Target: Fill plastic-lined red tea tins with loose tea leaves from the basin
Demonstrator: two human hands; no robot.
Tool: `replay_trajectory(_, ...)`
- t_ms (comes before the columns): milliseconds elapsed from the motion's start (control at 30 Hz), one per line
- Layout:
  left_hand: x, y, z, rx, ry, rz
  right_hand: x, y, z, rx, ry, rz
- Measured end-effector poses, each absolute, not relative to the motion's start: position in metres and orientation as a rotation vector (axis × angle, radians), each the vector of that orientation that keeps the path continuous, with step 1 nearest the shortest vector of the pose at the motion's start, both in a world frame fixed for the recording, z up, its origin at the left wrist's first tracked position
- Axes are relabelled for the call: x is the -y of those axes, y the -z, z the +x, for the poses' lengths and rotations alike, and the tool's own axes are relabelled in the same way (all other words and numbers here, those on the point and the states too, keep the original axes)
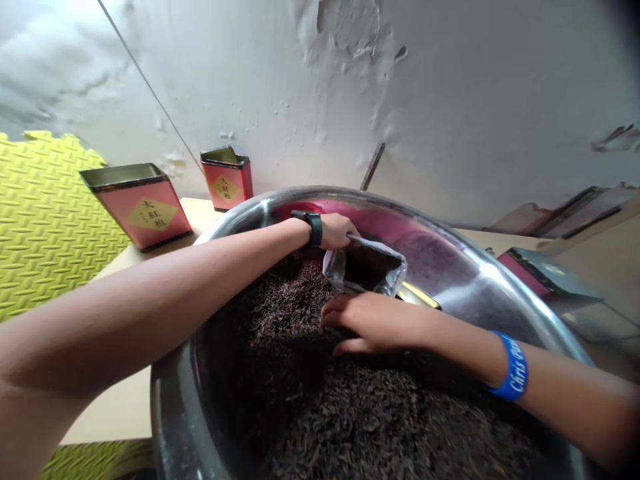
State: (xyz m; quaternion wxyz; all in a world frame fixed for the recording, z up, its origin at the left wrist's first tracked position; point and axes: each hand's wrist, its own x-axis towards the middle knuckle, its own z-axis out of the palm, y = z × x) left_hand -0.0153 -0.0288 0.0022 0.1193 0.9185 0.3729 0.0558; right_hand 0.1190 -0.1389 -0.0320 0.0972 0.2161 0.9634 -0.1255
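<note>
A large steel basin [215,433] holds a deep heap of dark loose tea leaves [350,420]. My left hand [340,230], a black watch at its wrist, reaches across the basin and grips the rim of an open plastic bag [397,272]. The bag's mouth faces up and its inside looks dark. Just below the bag is my right hand [373,323], low over the leaves, fingers curved and thumb apart; whether leaves lie under the fingers is hidden. A yellow-edged piece [419,295] shows beside the bag, partly behind my right forearm.
Two open red tins [153,217] with yellow labels stand on the pale tabletop [115,407] left of the basin. Another red and dark box [530,270] lies at the right. A peeling white wall [450,100] rises behind; yellow foam mats [45,227] cover the left side.
</note>
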Motion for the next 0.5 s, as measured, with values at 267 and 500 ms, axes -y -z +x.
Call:
replay_trajectory(267,0.027,0.001,-0.011,-1.088,-0.16,2.691,0.138,0.035,0.122,-2.657,0.764,0.584)
replay_trajectory(500,0.027,0.0,-0.012,-1.084,-0.148,2.706,0.126,0.015,0.124,-3.026,0.548,0.674)
